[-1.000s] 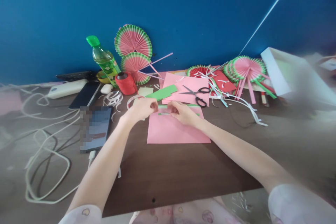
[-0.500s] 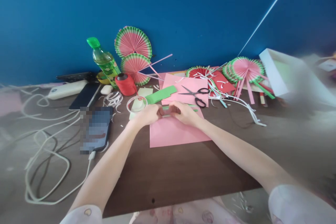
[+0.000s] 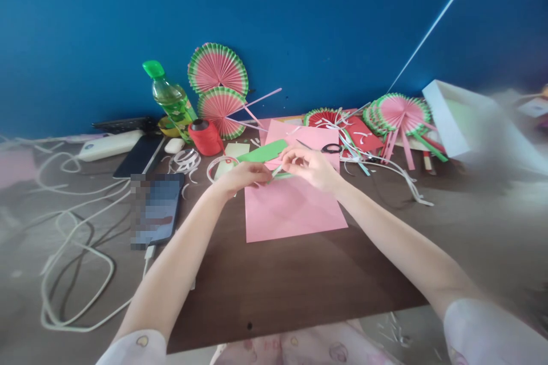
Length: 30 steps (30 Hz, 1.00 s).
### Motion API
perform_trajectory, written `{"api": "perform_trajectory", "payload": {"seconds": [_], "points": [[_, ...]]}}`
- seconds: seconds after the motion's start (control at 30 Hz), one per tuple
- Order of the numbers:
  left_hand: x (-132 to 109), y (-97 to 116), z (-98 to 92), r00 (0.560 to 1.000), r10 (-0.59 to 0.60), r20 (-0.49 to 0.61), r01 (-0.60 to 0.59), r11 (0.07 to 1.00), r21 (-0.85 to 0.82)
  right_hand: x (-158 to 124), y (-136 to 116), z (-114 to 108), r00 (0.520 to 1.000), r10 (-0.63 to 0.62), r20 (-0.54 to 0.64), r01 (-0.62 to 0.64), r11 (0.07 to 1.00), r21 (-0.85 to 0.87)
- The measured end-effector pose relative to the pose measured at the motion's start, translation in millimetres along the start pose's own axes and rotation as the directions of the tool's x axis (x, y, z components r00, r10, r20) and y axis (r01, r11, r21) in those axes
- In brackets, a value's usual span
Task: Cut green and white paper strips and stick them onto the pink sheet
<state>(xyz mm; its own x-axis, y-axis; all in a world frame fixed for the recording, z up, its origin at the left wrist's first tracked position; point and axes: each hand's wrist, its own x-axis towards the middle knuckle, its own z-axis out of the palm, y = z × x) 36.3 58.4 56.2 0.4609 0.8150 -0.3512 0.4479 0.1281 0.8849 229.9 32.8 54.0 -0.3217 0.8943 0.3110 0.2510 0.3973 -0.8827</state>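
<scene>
Over the pink sheet (image 3: 295, 214), my two hands are close together. A short, thin white strip (image 3: 277, 171) runs slantwise between their fingertips. My right hand (image 3: 311, 167) pinches its upper end between thumb and finger. My left hand (image 3: 247, 177) is closed at the lower end; what its fingers grip is partly hidden. A narrow green-edged strip (image 3: 286, 176) lies on the pink paper just beneath. Behind the hands is a folded green paper (image 3: 268, 151). The scissors (image 3: 331, 149) are partly covered by my right hand. By my left wrist lies a roll of tape (image 3: 214, 168).
Pleated paper fans (image 3: 220, 68) lean on the wall, with more fans (image 3: 400, 114) at right near a white box (image 3: 466, 120). A bottle (image 3: 171, 97), red thread spool (image 3: 205, 137) and phone (image 3: 160, 211) with looping cables stand left. White strips (image 3: 398, 168) lie right.
Both hands have lifted slightly, and the right has turned, its fingers now pinching a white strip. My right hand now hides much of the scissors. The pink sheet has shifted slightly.
</scene>
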Motion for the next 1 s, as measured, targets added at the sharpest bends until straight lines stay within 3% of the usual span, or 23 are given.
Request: {"api": "perform_trajectory", "payload": {"seconds": [0.17,0.47,0.77,1.0], "points": [[0,2,5.7,1.000,-0.016,-0.008,0.015,0.994,-0.106,0,-2,1,0.989,0.041,0.139,-0.034,0.998,-0.053],[-2,7,10.9,0.997,-0.010,0.080,0.029,0.969,-0.245,0,1,2,0.979,0.049,0.198,-0.027,0.993,-0.112],[1,4,13.7,0.996,0.013,0.087,0.022,0.922,-0.387,-1,4,5,0.987,0.050,0.151,-0.041,0.997,-0.065],[0,4,14.6,0.996,0.005,0.084,0.028,0.920,-0.391,-1,5,5,0.987,0.042,0.153,-0.028,0.996,-0.089]]}}
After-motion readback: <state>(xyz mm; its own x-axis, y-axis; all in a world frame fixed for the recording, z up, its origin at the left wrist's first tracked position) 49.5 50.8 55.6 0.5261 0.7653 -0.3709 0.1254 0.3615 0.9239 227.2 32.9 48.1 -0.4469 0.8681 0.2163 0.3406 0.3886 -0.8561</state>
